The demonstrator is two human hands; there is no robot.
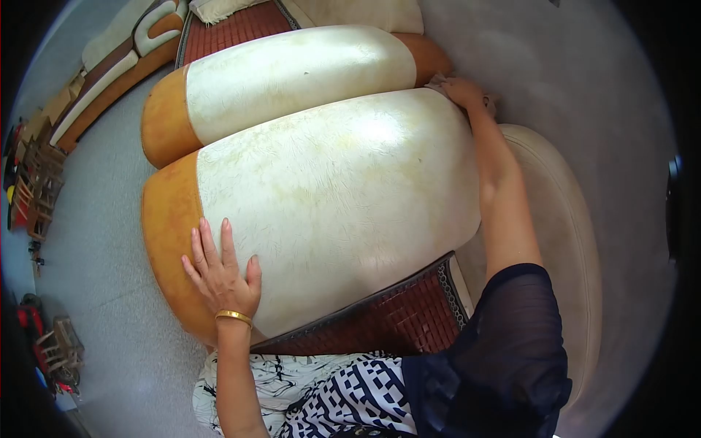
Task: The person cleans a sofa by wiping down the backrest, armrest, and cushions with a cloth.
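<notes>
My left hand (225, 281), with a gold bangle at the wrist, lies flat with spread fingers on the near cream-white seat cushion (328, 190), close to its tan end panel (171, 219). At the far right corner of that cushion, my right hand (464, 93) presses on a crumpled greyish-beige cloth (490, 106). Part of the cloth is hidden under the fingers. Just behind is a second cream-white cushion (299, 80) with tan ends, right against the near one. Creases and yellowish stains show on the near cushion's surface.
A reddish-brown woven mat (394, 317) with a dark border shows below the near cushion. A beige padded armrest (555, 212) curves along the right. Another sofa section (109, 87) stands at upper left, and wooden chairs (62, 350) stand at the left on the grey floor.
</notes>
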